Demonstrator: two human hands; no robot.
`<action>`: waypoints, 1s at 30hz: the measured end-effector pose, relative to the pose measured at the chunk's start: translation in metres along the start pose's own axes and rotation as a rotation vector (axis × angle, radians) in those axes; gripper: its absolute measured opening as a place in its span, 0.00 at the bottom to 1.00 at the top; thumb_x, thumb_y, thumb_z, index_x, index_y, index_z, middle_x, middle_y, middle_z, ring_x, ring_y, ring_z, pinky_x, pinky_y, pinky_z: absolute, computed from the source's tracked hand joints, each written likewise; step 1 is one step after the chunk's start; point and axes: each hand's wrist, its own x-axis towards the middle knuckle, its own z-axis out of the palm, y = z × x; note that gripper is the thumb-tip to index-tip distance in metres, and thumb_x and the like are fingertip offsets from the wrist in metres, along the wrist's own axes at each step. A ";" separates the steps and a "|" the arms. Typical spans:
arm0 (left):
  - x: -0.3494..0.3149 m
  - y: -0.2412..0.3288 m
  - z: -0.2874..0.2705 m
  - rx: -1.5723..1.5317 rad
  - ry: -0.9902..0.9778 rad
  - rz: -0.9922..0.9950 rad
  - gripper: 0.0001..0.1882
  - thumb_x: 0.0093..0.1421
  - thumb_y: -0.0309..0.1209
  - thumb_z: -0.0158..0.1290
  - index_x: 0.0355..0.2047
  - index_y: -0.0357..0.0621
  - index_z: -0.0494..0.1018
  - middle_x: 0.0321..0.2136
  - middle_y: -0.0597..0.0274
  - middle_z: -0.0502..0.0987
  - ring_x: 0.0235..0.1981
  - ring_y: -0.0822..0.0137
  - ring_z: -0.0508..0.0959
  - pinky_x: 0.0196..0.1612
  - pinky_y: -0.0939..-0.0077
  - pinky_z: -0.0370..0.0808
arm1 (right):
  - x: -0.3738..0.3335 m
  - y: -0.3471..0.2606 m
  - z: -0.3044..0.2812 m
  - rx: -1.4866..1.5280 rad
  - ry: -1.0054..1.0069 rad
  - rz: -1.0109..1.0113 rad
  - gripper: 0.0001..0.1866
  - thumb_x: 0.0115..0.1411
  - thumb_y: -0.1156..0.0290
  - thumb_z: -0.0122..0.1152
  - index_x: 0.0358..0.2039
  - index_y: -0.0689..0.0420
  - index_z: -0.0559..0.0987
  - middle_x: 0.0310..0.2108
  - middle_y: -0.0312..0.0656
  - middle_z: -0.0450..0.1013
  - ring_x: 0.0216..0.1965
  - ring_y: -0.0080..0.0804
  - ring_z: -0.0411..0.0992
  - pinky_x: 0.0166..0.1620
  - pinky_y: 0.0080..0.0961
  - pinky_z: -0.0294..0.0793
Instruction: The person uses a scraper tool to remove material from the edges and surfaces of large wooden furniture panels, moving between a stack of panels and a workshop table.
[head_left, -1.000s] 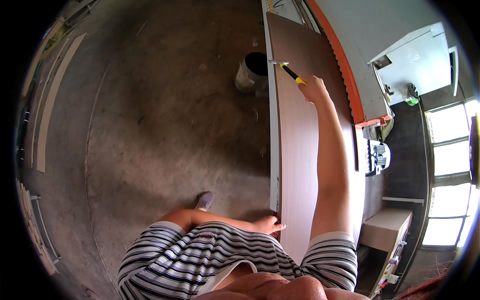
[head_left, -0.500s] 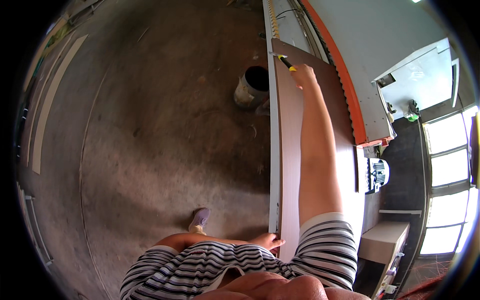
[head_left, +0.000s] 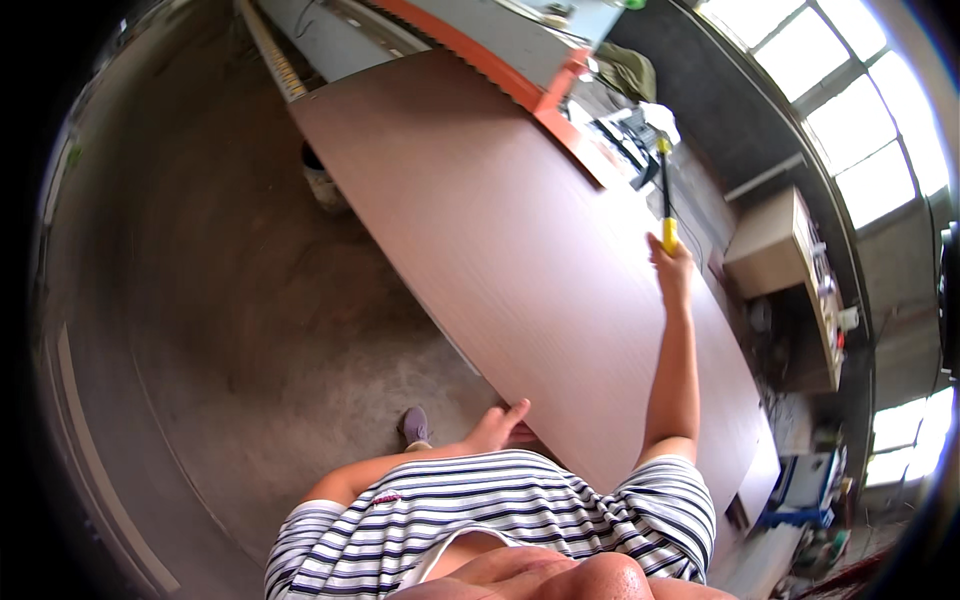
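Observation:
A large brown wood-grain board [head_left: 480,230] stretches diagonally in front of me. My left hand [head_left: 500,425] grips its near left edge, thumb on top and the other fingers partly hidden below. Over the right side of the board, my right hand [head_left: 672,262] is closed round the yellow end of a hammer [head_left: 666,195] with a black and yellow handle. The hammer points away from me, and its head is hard to make out against the bright background.
An orange toothed machine guard [head_left: 480,65] runs along the board's far side. Below the left edge stands a bucket [head_left: 323,188] on the floor. A wooden cabinet [head_left: 770,245] is at the right, near windows [head_left: 850,125].
My view has turned to the right. My right hand has swung the hammer from the board's far left edge to its right side. My left hand stays at the near edge.

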 end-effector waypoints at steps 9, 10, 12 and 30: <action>0.017 -0.065 0.022 -0.121 0.365 0.308 0.31 0.65 0.58 0.43 0.53 0.45 0.66 0.47 0.62 0.76 0.48 0.64 0.76 0.50 0.60 0.73 | 0.017 0.362 -0.137 -0.539 0.101 0.384 0.33 0.53 0.34 0.56 0.50 0.44 0.79 0.44 0.46 0.78 0.53 0.46 0.72 0.66 0.59 0.42; 0.015 -0.075 0.026 -0.120 0.393 0.322 0.31 0.65 0.58 0.43 0.53 0.45 0.66 0.47 0.62 0.76 0.48 0.64 0.76 0.50 0.60 0.73 | 0.018 0.373 -0.149 -0.487 0.017 0.412 0.33 0.53 0.34 0.56 0.50 0.45 0.79 0.45 0.45 0.78 0.53 0.46 0.72 0.66 0.59 0.42; 0.007 -0.092 0.033 -0.085 0.500 0.376 0.31 0.66 0.59 0.40 0.53 0.46 0.66 0.45 0.62 0.77 0.45 0.62 0.78 0.47 0.59 0.76 | 0.012 0.372 -0.176 -0.390 -0.040 0.428 0.31 0.52 0.37 0.60 0.47 0.48 0.81 0.43 0.46 0.79 0.51 0.47 0.74 0.62 0.51 0.56; 0.022 -0.221 0.121 -0.025 0.642 0.263 0.27 0.69 0.56 0.34 0.52 0.49 0.69 0.44 0.63 0.77 0.44 0.65 0.78 0.45 0.62 0.76 | -0.022 0.546 -0.264 -0.066 -0.104 0.356 0.31 0.50 0.44 0.67 0.23 0.66 0.80 0.22 0.44 0.74 0.25 0.33 0.73 0.32 0.34 0.71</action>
